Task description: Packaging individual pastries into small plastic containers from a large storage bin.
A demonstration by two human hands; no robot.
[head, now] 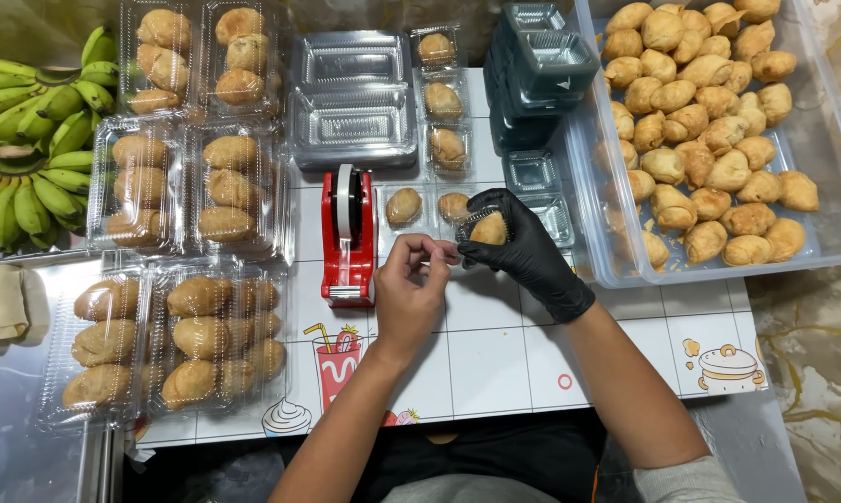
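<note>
The gloved right hand [523,244] grips a small clear box [484,228] holding one fried pastry; the bare left hand [411,279] pinches its edge. Two single-pastry boxes [427,207] lie beside the red tape dispenser [348,237].

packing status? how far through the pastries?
Done: filled clamshells stacked at left. In hand: gloved right hand holds a pastry in a small box; bare left hand pinches at it beside the tape dispenser. Left: bin of loose pastries, empty boxes.
</note>
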